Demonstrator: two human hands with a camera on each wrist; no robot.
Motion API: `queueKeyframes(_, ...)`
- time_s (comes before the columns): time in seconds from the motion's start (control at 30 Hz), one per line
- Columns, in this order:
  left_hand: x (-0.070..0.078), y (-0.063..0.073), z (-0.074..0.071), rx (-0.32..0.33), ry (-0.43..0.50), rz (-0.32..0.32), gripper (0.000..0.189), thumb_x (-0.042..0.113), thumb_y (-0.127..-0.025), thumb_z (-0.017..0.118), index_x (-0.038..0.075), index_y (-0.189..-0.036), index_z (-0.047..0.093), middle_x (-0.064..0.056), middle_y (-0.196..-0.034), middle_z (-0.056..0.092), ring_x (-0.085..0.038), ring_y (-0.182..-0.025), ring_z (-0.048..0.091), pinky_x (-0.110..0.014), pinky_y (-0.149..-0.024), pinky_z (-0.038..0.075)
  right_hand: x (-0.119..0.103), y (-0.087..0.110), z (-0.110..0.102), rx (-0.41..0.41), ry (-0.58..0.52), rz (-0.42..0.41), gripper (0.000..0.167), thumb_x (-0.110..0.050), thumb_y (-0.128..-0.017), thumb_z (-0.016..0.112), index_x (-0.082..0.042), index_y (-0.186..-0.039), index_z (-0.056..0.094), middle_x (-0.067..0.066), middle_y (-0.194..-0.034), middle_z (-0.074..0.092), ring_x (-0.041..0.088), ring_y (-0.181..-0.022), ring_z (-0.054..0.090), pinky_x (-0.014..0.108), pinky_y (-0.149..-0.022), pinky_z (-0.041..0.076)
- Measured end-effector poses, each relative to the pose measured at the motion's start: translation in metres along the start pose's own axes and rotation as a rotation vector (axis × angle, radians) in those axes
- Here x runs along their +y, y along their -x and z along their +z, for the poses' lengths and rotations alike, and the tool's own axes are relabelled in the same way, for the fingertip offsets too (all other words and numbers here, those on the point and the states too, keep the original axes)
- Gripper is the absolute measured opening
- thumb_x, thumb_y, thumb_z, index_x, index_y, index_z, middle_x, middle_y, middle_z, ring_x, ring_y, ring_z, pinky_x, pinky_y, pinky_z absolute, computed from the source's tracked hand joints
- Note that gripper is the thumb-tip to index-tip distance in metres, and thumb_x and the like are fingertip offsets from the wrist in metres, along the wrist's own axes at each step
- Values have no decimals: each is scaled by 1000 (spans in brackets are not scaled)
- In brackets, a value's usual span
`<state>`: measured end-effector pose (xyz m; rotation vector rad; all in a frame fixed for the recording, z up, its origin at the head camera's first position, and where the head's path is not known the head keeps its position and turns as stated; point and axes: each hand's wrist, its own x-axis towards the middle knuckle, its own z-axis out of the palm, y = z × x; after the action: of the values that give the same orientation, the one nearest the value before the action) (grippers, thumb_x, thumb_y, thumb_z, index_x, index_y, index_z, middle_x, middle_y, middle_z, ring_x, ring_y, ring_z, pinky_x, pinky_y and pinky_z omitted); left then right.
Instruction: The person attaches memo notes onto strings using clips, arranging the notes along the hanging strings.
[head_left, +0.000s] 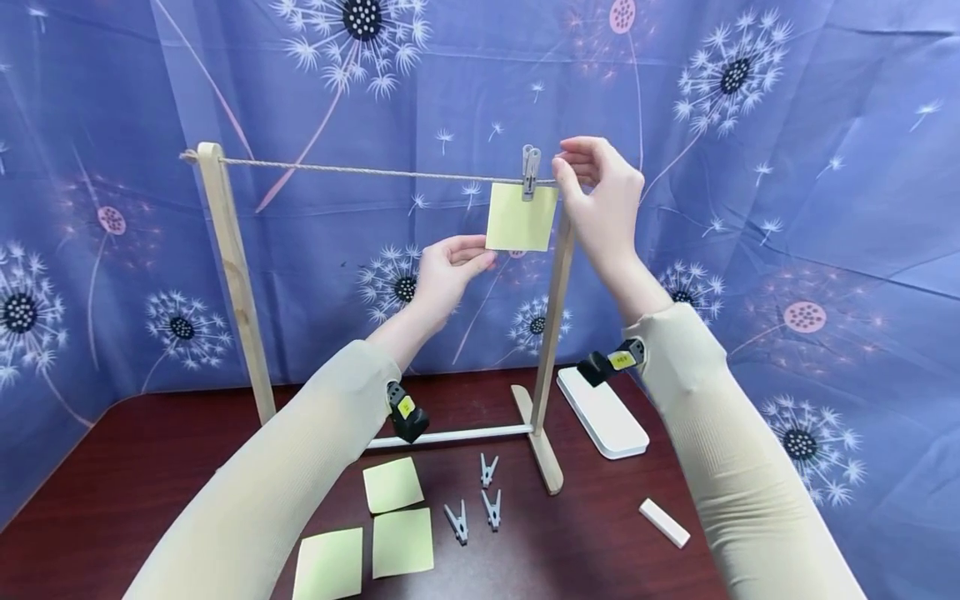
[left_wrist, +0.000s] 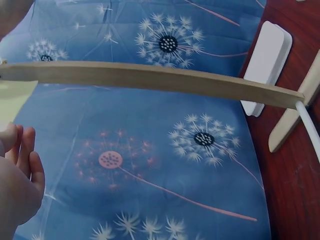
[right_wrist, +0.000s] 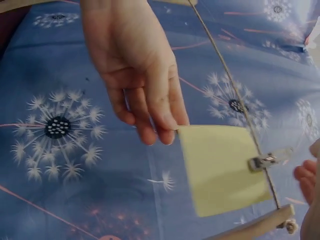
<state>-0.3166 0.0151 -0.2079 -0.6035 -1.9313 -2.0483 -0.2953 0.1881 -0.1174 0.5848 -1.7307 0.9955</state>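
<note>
A yellow sticky note (head_left: 519, 223) hangs from the twine line (head_left: 360, 171), its top edge under a grey clothespin (head_left: 530, 173) near the line's right end. My left hand (head_left: 452, 271) pinches the note's lower left corner between thumb and fingers; the right wrist view shows this hold on the note (right_wrist: 222, 170) clearly. Just right of the clothespin (right_wrist: 270, 159), my right hand (head_left: 600, 192) is raised by the top of the right post, fingers loosely bent with nothing between them.
A wooden frame with a left post (head_left: 238, 283) and a right post (head_left: 553, 325) carries the line. Several sticky notes (head_left: 402, 542) and grey clothespins (head_left: 456, 523) lie on the dark red table (head_left: 592, 533). At right are a white case (head_left: 602, 412) and a small white bar (head_left: 664, 522).
</note>
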Motion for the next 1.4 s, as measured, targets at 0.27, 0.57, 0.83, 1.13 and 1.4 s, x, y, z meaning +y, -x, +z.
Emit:
queueKeyframes(0.27, -20, 19, -22, -74, -158, -12, 32, 11, -91, 68, 2, -122, 66, -22, -112, 70, -26, -103, 69, -20, -76, 51, 10, 63, 14, 126, 19, -240, 14, -3, -84, 63, 9, -90, 65, 20, -77, 66, 25, -66, 60, 21, -67, 47)
queueKeyframes(0.57, -57, 52, -47, -230, -493, -9, 34, 13, -88, 73, 4, -120, 67, -15, -109, 73, -26, -100, 71, -39, -88, 55, 34, 138, 33, -63, 101, -380, 8, -2, -81, 65, 3, -87, 64, 12, -72, 62, 23, -64, 60, 35, -59, 52)
queueKeyframes(0.83, -96, 90, -75, -483, -616, -147, 35, 10, -84, 75, 2, -116, 67, -11, -102, 73, -23, -94, 71, -34, -79, 56, 54, 199, 40, -320, 239, -213, 10, -11, -80, 71, -5, -83, 63, 5, -68, 60, 16, -60, 56, 28, -54, 47)
queueKeyframes(1.13, -135, 139, -88, -416, -641, -226, 33, 3, -78, 78, -2, -109, 68, -14, -100, 71, -25, -89, 69, -32, -76, 55, 68, 250, 45, -537, 307, 222, 16, -21, -79, 74, -12, -75, 62, -2, -63, 58, 11, -57, 52, 28, -59, 43)
queueKeyframes(1.4, -153, 164, -95, -273, -692, -325, 39, 2, -75, 80, -2, -112, 68, -15, -107, 71, -34, -101, 66, -43, -85, 53, 75, 278, 49, -725, 311, 445, 18, -22, -78, 75, -11, -72, 61, -1, -65, 57, 10, -58, 50, 27, -57, 43)
